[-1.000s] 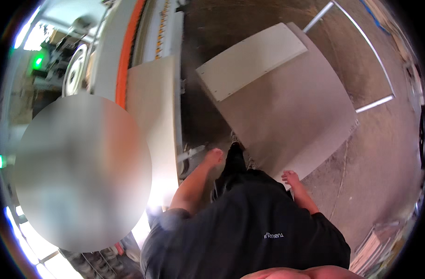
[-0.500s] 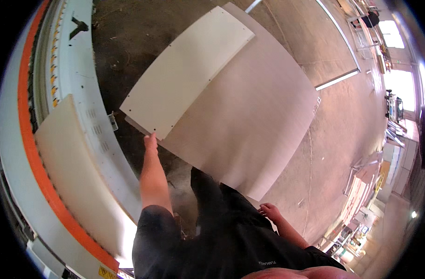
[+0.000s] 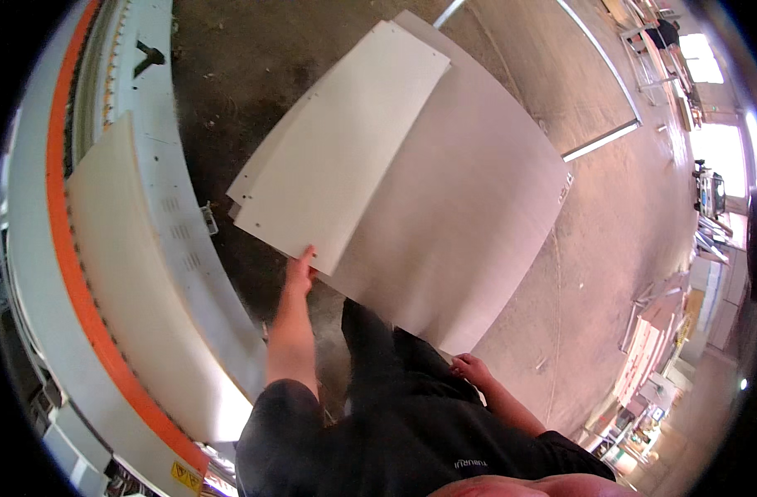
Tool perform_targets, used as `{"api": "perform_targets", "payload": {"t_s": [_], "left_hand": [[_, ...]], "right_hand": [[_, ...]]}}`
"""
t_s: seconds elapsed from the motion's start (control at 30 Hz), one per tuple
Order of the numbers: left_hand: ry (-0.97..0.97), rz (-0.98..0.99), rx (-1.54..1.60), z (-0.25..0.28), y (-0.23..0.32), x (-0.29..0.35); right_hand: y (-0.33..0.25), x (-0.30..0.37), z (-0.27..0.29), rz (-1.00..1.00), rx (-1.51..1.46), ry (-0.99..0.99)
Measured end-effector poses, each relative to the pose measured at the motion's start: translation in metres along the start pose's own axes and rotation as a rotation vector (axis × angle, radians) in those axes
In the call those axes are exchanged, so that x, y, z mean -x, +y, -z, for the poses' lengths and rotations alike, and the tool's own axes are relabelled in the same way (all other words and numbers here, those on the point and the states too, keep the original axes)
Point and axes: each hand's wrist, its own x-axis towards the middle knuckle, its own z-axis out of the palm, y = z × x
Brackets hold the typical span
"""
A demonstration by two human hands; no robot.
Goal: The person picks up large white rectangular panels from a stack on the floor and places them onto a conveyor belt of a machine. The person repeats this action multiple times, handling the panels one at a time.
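My left hand (image 3: 302, 269) is closed on the near edge of a white panel (image 3: 345, 157), with the thumb on top and the other fingers mostly hidden below. Small dark holes run near the panel's edges. A second white panel (image 3: 250, 178) shows from under its left side. Both lie on a large grey-brown board (image 3: 461, 190) in front of me. At the board's near right corner, by my waist, is my right hand (image 3: 471, 369). Its fingers are curled, and whether they grip anything is hidden.
Along the left runs a long pale machine with an orange band (image 3: 92, 311); a cream panel (image 3: 138, 273) leans on it. A metal frame (image 3: 602, 141) lies on the concrete floor beyond the board. Stacked boards (image 3: 639, 356) and shelving line the right.
The upper white panel has slid toward me and to the right with my left hand, uncovering part of the one below. My right hand has moved slightly left, its fingers more curled.
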Motion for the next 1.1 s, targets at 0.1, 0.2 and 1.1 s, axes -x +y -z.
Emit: {"api": "perform_targets", "payload": {"t_s": [0.1, 0.2, 1.1], "left_hand": [[-0.092, 0.055, -0.004, -0.043, -0.01, 0.103], [-0.051, 0.054, 0.181, -0.069, -0.041, 0.186], [0.336, -0.602, 0.356, 0.074, -0.225, 0.813]], "right_hand": [[0.005, -0.024, 0.003, 0.113, 0.042, -0.061], [-0.045, -0.025, 0.005, 0.208, 0.086, -0.146], [-0.046, 0.01, -0.082, 0.195, -0.931, -0.895]]}}
